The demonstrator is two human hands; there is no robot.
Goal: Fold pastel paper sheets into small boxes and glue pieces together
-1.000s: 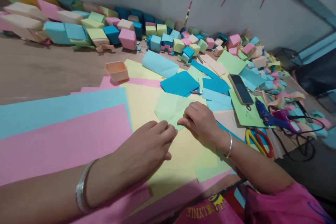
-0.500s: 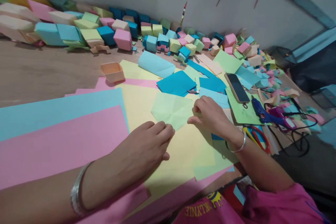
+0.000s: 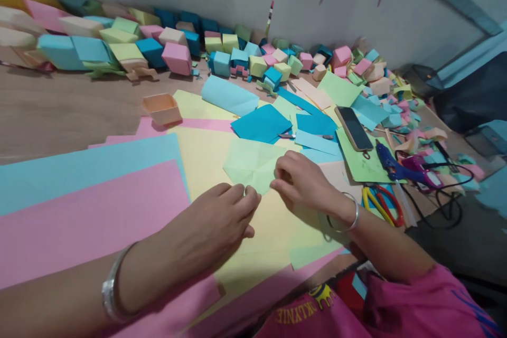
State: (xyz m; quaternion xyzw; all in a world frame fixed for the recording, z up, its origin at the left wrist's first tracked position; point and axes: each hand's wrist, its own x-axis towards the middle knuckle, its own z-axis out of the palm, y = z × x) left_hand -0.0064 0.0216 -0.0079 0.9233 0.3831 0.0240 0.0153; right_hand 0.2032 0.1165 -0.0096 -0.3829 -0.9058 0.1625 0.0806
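A creased light green paper square [image 3: 249, 161] lies on a large yellow sheet [image 3: 206, 158] on the table. My left hand [image 3: 219, 216] rests with curled fingers pinching the square's near corner. My right hand [image 3: 301, 179] is closed, its fingertips pinching the square's right edge. Both wrists wear silver bangles.
Large pink [image 3: 91, 211] and light blue sheets [image 3: 87, 166] lie at the left. An open peach paper box [image 3: 162, 108] stands beyond. Several folded paper cubes [image 3: 176, 58] line the wall. At the right lie a phone [image 3: 352, 128], a blue glue gun [image 3: 390, 166] and scissors [image 3: 382, 206].
My right hand drew off to the right, then came back onto the green square's right edge. My left hand has stayed at the near corner.
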